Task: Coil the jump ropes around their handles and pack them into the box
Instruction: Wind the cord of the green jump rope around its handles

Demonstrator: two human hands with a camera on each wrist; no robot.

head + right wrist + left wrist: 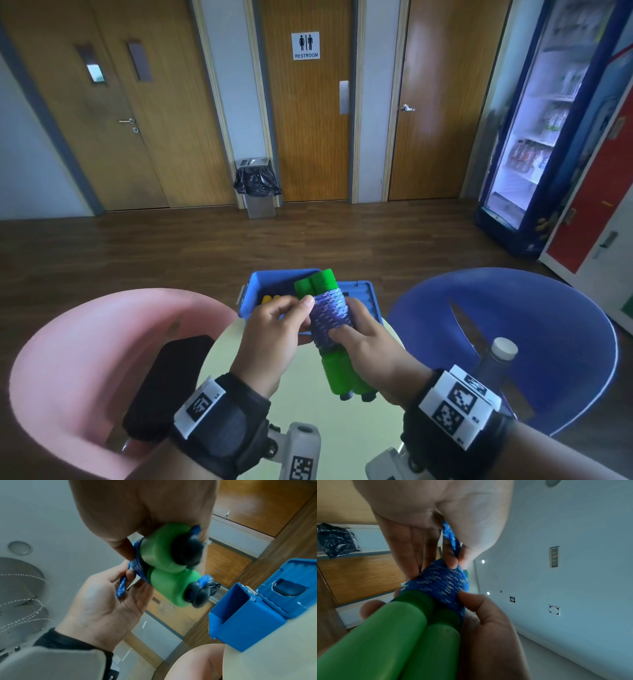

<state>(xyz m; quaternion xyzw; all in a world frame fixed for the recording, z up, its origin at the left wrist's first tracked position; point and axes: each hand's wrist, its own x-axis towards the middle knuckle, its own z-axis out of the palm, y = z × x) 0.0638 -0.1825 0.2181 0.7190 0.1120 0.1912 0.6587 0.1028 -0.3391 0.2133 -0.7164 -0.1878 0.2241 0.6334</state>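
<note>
2 green handles bound in blue rope, right hand grip clamped around coil, left hand pinching rope end

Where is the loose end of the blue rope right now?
In the left wrist view, the loose end is pinched by the left hand, just above the coil on the green handles.

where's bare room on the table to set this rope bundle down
Bare pale round table shows between the wrists, under the green-handled blue rope bundle. The far edge is crowded by the open blue plastic box, with something yellow inside.
</note>
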